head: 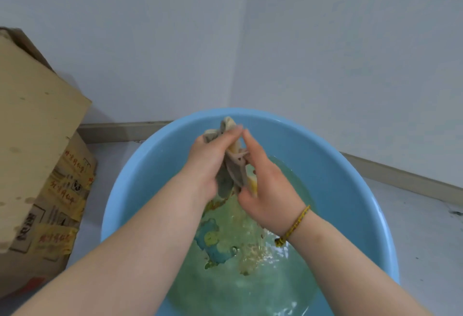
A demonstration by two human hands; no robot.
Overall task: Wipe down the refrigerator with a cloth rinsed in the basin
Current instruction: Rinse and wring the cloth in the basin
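A wet grey-beige cloth point(231, 165) with a yellow edge is squeezed between my two hands above a light blue basin point(333, 165) holding greenish water. My left hand point(210, 157) grips the cloth from the left, with a bunch of it sticking out above the fingers. My right hand point(265, 185) presses against the cloth from the right, fingers fairly straight, thumb under the cloth. Water drips and splashes into the basin below. A cartoon print shows on the basin floor through the water. No refrigerator is in view.
A worn cardboard box point(37, 152) with yellow tape stands on the floor just left of the basin. White walls meet in a corner behind the basin, with a grey skirting board point(400, 177) along them. A braided yellow bracelet point(295, 225) is on my right wrist.
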